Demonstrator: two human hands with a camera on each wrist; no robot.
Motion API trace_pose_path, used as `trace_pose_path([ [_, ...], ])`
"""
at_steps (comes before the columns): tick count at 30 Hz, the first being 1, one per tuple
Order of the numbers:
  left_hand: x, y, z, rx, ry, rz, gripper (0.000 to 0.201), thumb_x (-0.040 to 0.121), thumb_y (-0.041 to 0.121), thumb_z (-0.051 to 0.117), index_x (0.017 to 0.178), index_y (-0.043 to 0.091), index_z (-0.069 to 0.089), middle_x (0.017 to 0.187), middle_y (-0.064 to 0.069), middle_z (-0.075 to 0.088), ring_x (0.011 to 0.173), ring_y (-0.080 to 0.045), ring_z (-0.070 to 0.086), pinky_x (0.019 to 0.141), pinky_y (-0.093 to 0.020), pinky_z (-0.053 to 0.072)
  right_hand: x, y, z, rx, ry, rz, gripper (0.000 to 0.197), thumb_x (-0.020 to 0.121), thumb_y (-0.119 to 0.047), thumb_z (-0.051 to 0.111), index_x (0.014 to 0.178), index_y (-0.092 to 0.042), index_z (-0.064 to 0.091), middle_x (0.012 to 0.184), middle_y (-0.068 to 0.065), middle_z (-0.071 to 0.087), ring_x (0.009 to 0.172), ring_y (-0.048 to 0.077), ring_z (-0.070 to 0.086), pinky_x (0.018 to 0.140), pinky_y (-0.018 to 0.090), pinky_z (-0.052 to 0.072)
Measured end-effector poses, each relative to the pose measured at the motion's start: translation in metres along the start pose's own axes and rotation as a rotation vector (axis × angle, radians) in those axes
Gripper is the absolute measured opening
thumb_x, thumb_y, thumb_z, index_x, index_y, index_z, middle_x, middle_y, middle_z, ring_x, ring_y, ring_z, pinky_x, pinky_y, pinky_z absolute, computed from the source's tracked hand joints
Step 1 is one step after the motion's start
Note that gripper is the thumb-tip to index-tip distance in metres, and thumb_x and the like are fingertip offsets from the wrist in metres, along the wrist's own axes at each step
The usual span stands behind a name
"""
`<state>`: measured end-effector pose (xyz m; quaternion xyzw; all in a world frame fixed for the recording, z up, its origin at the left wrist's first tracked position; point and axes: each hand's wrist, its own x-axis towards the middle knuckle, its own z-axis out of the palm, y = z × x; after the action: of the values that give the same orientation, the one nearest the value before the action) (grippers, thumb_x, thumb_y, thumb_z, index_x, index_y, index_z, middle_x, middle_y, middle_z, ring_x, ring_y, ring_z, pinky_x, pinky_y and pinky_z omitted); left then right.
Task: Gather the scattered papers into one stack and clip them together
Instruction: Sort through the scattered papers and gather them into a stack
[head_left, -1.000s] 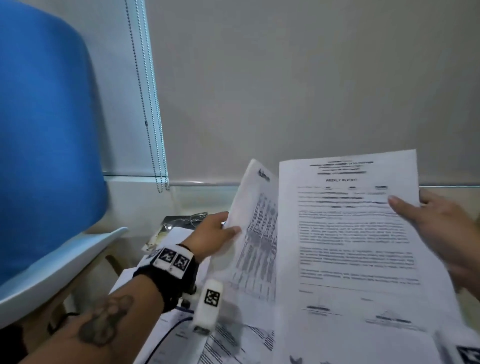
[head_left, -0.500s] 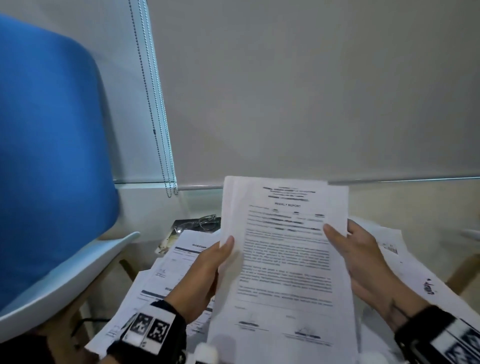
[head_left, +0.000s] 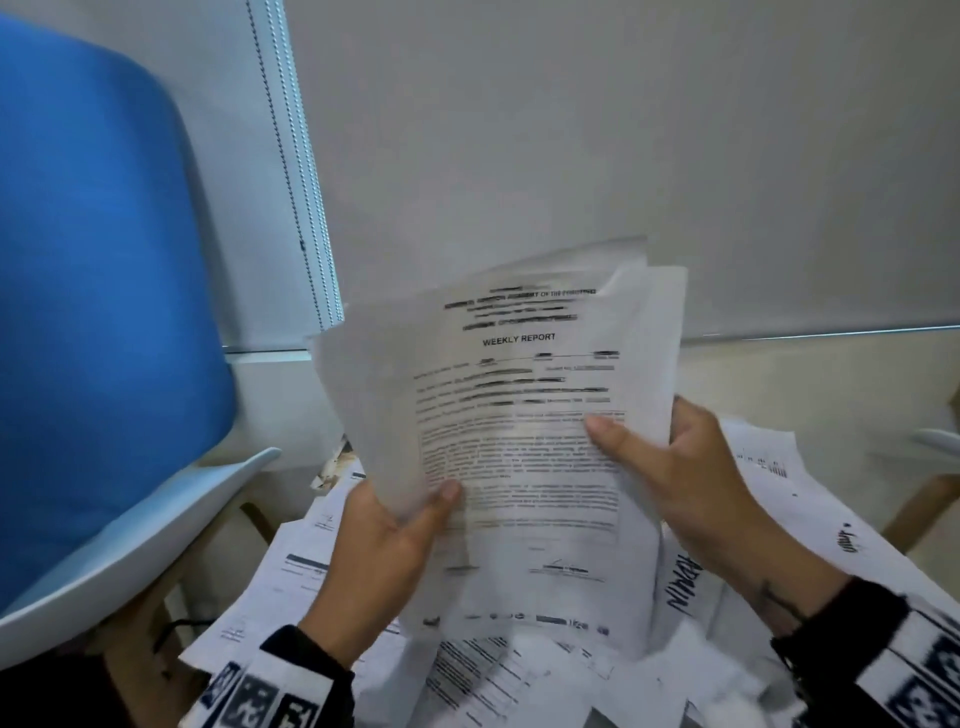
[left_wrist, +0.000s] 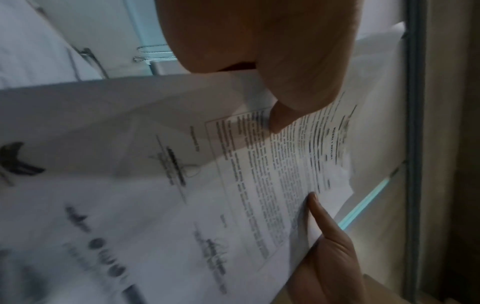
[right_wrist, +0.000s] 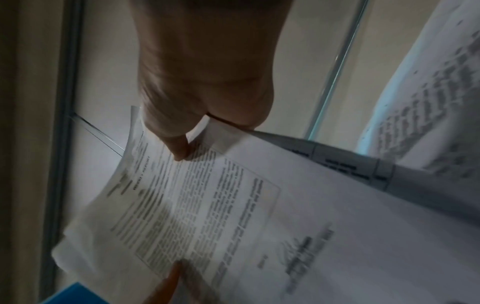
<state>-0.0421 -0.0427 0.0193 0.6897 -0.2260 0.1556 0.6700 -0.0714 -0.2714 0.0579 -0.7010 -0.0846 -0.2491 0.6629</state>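
I hold a bundle of printed sheets (head_left: 519, 426) upright in front of me, the top one headed WEEKLY REPORT. My left hand (head_left: 395, 535) grips its lower left edge, thumb on the front. My right hand (head_left: 670, 467) pinches the right edge, thumb across the text. The sheets are uneven and fan out at the top. The left wrist view shows my left thumb (left_wrist: 283, 117) on the page (left_wrist: 272, 174); the right wrist view shows my right thumb (right_wrist: 179, 148) pinching the sheets (right_wrist: 207, 205). More loose papers (head_left: 779, 499) lie scattered on the table below. No clip is visible.
A blue chair back (head_left: 88, 312) with a white shell stands close at the left. A blind (head_left: 623, 130) with a bead cord (head_left: 291, 171) hangs behind. A wooden chair part (head_left: 924, 499) shows at the right, and a dark item (head_left: 332, 467) peeks out behind the papers.
The two separate sheets have been brought together into one bundle. Both hands have closed in on its sides and the bundle now tilts left with its sheets fanned.
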Motion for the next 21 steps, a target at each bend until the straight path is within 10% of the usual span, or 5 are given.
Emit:
trace_pose_path([
  [8, 0.001, -0.034, -0.038, -0.061, 0.206, -0.332, 0.014, 0.089, 0.006, 0.061, 0.097, 0.011, 0.071, 0.09, 0.002, 0.077, 0.08, -0.012, 0.07, 0.07, -0.027, 0.051, 0.013, 0.056, -0.057, -0.493, -0.175, 0.385, 0.04, 0.08, -0.056, 0.066, 0.11, -0.03, 0.062, 0.112, -0.001, 0.067, 0.095, 0.013, 0.065, 0.079, 0.032, 0.051],
  [13, -0.012, -0.05, -0.042, -0.143, 0.105, -0.608, 0.021, 0.092, 0.002, 0.055, 0.111, 0.009, 0.063, 0.098, -0.008, 0.077, 0.085, -0.023, 0.073, 0.063, -0.029, 0.054, 0.01, 0.097, -0.083, -1.006, -0.488, 0.616, 0.146, 0.022, -0.084, 0.072, 0.147, -0.024, 0.029, 0.149, 0.006, 0.041, 0.128, 0.021, 0.048, 0.1, 0.032, 0.044],
  [15, -0.017, -0.053, -0.037, -0.114, 0.096, -0.666, 0.018, 0.093, 0.004, 0.054, 0.109, 0.01, 0.06, 0.085, -0.001, 0.075, 0.079, -0.018, 0.07, 0.062, -0.027, 0.052, 0.011, 0.107, -0.084, -1.054, -0.511, 0.627, 0.157, 0.013, -0.083, 0.073, 0.15, -0.023, 0.026, 0.149, 0.005, 0.041, 0.13, 0.022, 0.047, 0.102, 0.032, 0.044],
  [18, -0.018, -0.06, -0.033, 0.01, 0.093, -0.677, 0.016, 0.092, 0.009, 0.058, 0.107, 0.008, 0.063, 0.089, 0.001, 0.07, 0.081, -0.017, 0.065, 0.071, -0.027, 0.048, 0.012, 0.12, -0.083, -0.995, -0.45, 0.634, 0.084, 0.052, -0.043, 0.093, 0.123, -0.023, 0.052, 0.115, -0.008, 0.064, 0.099, 0.009, 0.063, 0.075, 0.019, 0.05],
  [21, -0.017, -0.06, -0.033, 0.05, 0.112, -0.703, 0.011, 0.09, 0.01, 0.061, 0.099, 0.01, 0.068, 0.093, -0.005, 0.074, 0.086, -0.023, 0.068, 0.077, -0.032, 0.051, 0.017, 0.12, -0.087, -0.984, -0.362, 0.503, 0.023, 0.074, -0.027, 0.08, 0.078, -0.027, 0.057, 0.085, -0.011, 0.059, 0.077, 0.007, 0.06, 0.056, 0.017, 0.04],
])
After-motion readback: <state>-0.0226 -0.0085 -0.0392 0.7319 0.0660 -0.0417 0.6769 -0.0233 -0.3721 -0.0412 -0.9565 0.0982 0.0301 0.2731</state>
